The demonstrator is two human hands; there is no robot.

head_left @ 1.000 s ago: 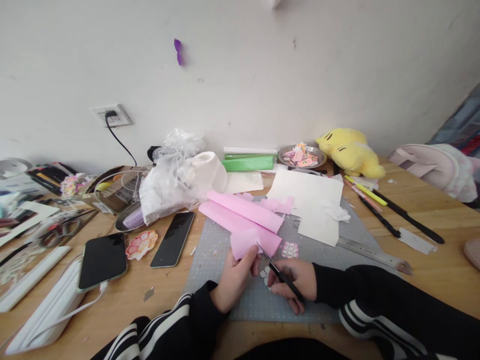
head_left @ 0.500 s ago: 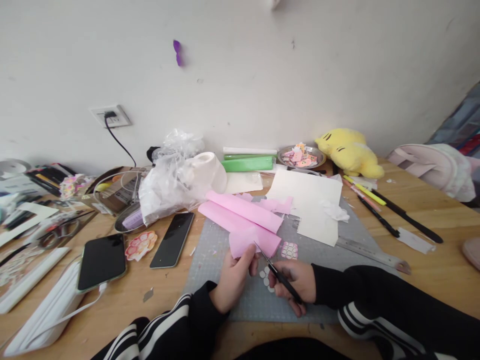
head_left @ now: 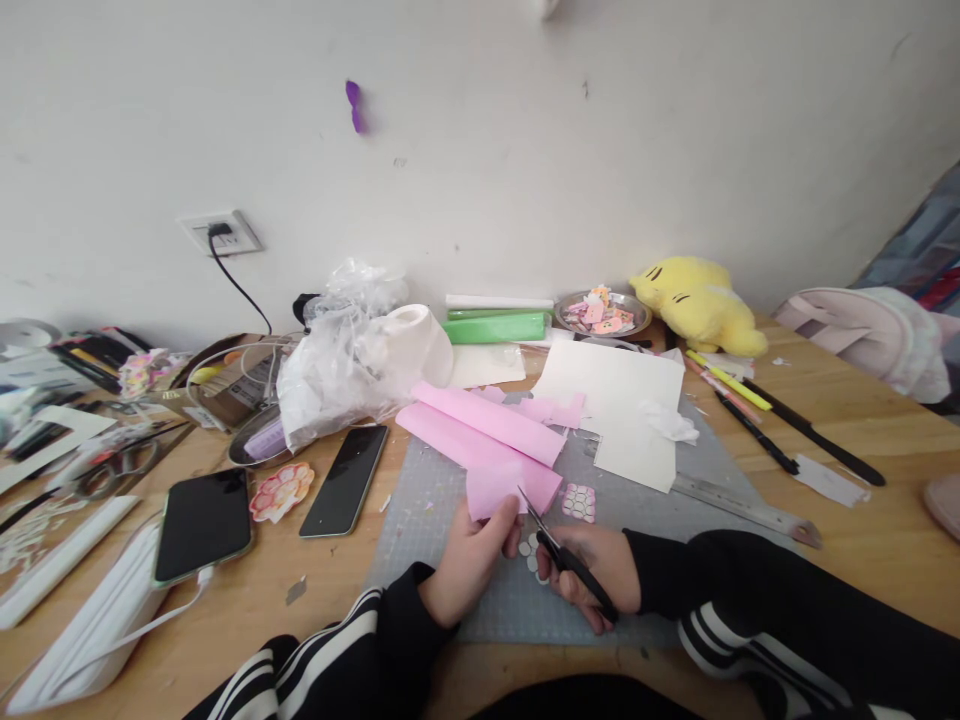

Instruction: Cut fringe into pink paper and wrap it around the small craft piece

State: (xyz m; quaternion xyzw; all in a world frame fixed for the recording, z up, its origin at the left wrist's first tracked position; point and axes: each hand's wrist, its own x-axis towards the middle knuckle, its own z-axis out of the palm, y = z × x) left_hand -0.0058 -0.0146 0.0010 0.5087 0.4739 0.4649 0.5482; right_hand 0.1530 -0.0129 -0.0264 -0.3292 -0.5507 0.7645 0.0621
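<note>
Nothing legible anywhere here: the cardboard box (head_left: 238,385) at middle left carries dark print, but it's too small and blurred to read; the grey cutting mat (head_left: 450,520) shows only faint grid markings.

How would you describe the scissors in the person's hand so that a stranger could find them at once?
Start at the grey cutting mat in the middle of the wooden desk; at its near edge two hands meet. The right hand holds small black scissors, tips pointing at the pink paper pinched by the left hand. Unlike the pair lying far left, these are all black and held.
</note>
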